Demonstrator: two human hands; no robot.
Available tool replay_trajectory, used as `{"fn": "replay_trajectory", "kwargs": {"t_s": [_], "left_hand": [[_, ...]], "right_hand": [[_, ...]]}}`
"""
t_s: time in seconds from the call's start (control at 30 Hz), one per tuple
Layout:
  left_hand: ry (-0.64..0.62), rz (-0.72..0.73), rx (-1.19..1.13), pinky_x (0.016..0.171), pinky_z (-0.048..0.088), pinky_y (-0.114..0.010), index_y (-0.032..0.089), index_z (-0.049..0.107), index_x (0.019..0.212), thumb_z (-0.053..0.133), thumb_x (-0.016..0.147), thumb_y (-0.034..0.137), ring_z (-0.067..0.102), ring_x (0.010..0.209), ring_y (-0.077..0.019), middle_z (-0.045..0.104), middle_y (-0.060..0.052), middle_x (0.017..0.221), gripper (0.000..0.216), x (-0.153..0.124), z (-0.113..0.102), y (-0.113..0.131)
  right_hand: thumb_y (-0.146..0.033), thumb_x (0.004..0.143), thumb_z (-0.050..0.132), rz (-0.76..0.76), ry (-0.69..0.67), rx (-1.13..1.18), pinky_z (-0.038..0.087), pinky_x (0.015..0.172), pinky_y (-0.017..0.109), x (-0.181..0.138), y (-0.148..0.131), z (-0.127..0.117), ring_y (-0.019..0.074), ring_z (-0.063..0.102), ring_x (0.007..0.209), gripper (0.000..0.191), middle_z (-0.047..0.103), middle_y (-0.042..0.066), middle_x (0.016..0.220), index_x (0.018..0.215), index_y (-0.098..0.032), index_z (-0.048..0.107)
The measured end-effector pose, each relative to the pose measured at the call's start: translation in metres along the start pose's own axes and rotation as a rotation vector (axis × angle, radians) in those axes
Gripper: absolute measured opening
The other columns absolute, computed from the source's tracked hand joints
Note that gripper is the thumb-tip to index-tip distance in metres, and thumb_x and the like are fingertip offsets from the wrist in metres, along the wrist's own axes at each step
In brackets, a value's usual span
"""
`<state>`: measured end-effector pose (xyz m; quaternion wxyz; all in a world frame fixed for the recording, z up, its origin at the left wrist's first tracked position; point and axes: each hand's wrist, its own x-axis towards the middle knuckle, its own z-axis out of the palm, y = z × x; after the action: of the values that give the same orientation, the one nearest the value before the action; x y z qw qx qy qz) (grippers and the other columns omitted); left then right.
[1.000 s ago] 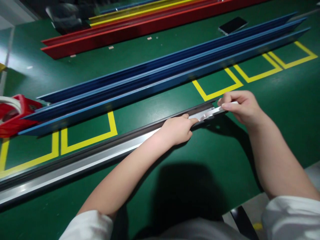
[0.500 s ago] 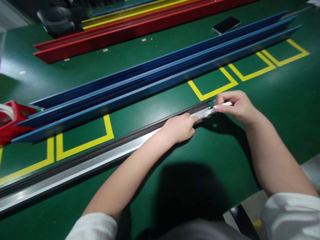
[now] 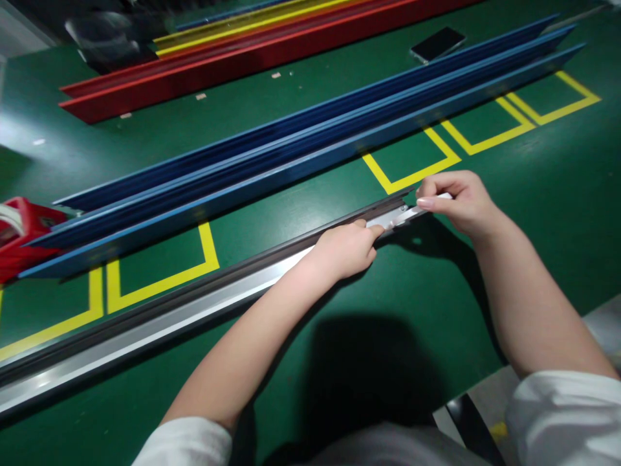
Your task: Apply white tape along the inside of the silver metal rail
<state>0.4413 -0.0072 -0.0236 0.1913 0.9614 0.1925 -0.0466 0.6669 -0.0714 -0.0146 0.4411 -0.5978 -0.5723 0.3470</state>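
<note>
A long silver and dark metal rail (image 3: 160, 320) lies diagonally across the green table (image 3: 388, 336). My left hand (image 3: 345, 249) is closed on the rail near its right end. My right hand (image 3: 458, 200) pinches a small flat silver piece (image 3: 406, 213) that sticks out of the rail's end, thumb and fingers pressed together on it. Both my forearms reach in from the bottom of the view, in white sleeves.
Long blue profiles (image 3: 301, 142) lie parallel beyond the rail, and red and yellow profiles (image 3: 252, 48) lie farther back. A dark phone (image 3: 437, 44) rests at the top right. A red object (image 3: 22, 236) sits at the left edge. Yellow tape squares (image 3: 412, 165) mark the table.
My right hand has slid the silver piece a little to the left, toward the rail's end. My left hand has stayed on the rail.
</note>
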Motion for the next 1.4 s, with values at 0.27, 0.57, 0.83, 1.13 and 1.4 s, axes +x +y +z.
{"fn": "replay_trajectory", "kwargs": {"t_s": [0.27,0.57,0.83,1.13,1.4], "left_hand": [[-0.02,-0.011,-0.023,0.079,0.052,-0.03,0.028,0.048,0.13,0.039,0.092,0.028,0.063,0.092,-0.0199,0.06,-0.005,0.107,0.04,-0.001,-0.0001,-0.001],[-0.003,-0.007,-0.017,0.079,0.052,-0.03,0.027,0.049,0.129,0.039,0.091,0.027,0.063,0.093,-0.0202,0.06,-0.005,0.106,0.04,-0.0005,0.0004,-0.0015],[-0.013,0.013,-0.012,0.079,0.052,-0.031,0.027,0.047,0.132,0.036,0.093,0.033,0.063,0.089,-0.0202,0.06,-0.006,0.102,0.041,-0.0006,-0.0012,-0.0016],[-0.068,0.048,-0.038,0.083,0.051,-0.032,0.029,0.047,0.132,0.039,0.092,0.036,0.063,0.094,-0.0207,0.063,-0.006,0.106,0.041,0.0053,-0.0071,-0.0035],[0.005,-0.019,0.05,0.082,0.052,-0.032,0.028,0.049,0.126,0.041,0.092,0.032,0.064,0.099,-0.0213,0.065,-0.004,0.111,0.036,0.0066,-0.0037,0.0061]], "right_hand": [[-0.044,0.067,0.078,0.0,0.033,0.094,0.026,0.051,0.029,-0.0004,-0.0008,0.0005,0.0109,0.042,0.05,0.034,0.049,-0.001,0.05,0.053,-0.018,0.059],[-0.042,0.067,0.078,-0.043,0.05,0.146,0.03,0.051,0.029,0.0012,0.005,0.0001,0.0109,0.045,0.049,0.032,0.05,-0.002,0.048,0.053,-0.018,0.062],[-0.044,0.065,0.079,-0.046,0.054,0.127,0.028,0.05,0.029,0.0009,0.0014,0.0019,0.01,0.04,0.047,0.035,0.048,-0.002,0.047,0.051,-0.019,0.059],[-0.046,0.066,0.078,-0.022,0.045,0.054,0.029,0.05,0.028,0.001,0.0007,-0.002,0.0113,0.045,0.049,0.036,0.054,0.0,0.05,0.051,-0.018,0.06],[-0.044,0.066,0.078,-0.021,0.03,0.067,0.032,0.051,0.028,0.0013,-0.0015,-0.0023,0.0108,0.047,0.05,0.034,0.054,-0.001,0.05,0.051,-0.018,0.062]]}}
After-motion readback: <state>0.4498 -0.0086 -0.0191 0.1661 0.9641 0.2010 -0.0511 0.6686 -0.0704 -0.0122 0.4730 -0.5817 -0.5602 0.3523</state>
